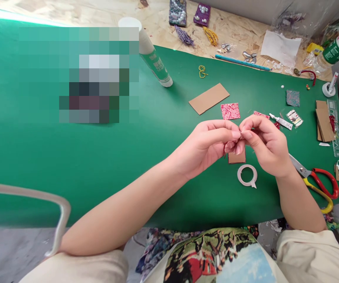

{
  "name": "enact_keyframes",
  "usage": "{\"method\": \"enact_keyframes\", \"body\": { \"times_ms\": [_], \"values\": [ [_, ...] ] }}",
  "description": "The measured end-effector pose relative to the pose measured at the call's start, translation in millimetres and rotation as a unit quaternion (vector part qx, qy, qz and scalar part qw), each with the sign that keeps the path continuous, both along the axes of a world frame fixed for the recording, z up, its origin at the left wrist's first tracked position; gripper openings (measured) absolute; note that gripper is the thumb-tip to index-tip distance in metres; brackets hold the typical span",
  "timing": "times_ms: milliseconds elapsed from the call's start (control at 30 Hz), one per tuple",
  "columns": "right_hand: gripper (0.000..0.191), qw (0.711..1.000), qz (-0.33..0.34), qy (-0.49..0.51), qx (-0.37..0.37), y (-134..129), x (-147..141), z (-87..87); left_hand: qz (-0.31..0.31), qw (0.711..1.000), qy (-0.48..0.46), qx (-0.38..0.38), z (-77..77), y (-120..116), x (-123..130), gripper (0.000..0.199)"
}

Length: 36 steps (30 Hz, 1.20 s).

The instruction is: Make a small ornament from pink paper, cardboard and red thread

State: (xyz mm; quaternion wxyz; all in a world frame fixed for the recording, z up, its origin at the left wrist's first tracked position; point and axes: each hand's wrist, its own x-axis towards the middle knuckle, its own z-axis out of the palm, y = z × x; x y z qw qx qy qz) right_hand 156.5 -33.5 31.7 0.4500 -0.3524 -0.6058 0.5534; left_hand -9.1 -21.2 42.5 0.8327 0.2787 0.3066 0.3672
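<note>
My left hand (210, 145) and my right hand (265, 143) meet fingertip to fingertip above the green mat. Both pinch something tiny that I cannot make out. A dark red cord (224, 150) hangs below the fingers of my left hand. Under the hands lies a small brown card square (237, 158) with a red edge. Just beyond them is a red and white patterned square (230, 111), and a second patterned piece (261, 114) is partly hidden behind my right hand. A roll of white tape (247, 175) rests nearer to me.
Red and yellow handled scissors (325, 184) lie beside my right forearm. Beyond the hands are a cardboard strip (209, 98), a glue tube (280, 121), a tall green and white bottle (154, 59) and a blue pencil (242, 63). A clear ruler (335, 129) lies far right.
</note>
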Motion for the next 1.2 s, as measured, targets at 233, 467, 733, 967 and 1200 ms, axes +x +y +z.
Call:
{"method": "enact_keyframes", "body": {
  "times_ms": [233,467,733,967,1200],
  "values": [
    [0.020,1.000,-0.003,-0.001,0.000,-1.0,0.7,-1.5,-0.006,1.000,-0.006,-0.002,1.6,0.8,-1.2,0.008],
    [0.017,0.998,-0.023,-0.037,0.054,-1.0,2.4,0.2,0.006,1.000,-0.002,0.011,2.0,-0.8,-1.0,0.011],
    [0.016,0.996,-0.014,-0.050,0.066,-1.1,1.9,-0.4,0.022,0.999,0.013,0.021,-0.6,-2.7,1.4,0.019],
    [0.018,0.999,0.001,-0.027,0.028,-1.0,0.0,-2.9,0.011,1.000,0.009,0.010,0.8,-0.7,0.3,0.019],
    [0.021,0.999,-0.039,-0.027,0.024,-0.7,1.4,-0.3,0.057,0.994,0.046,0.077,1.2,-5.2,1.1,0.025]
  ]
}}
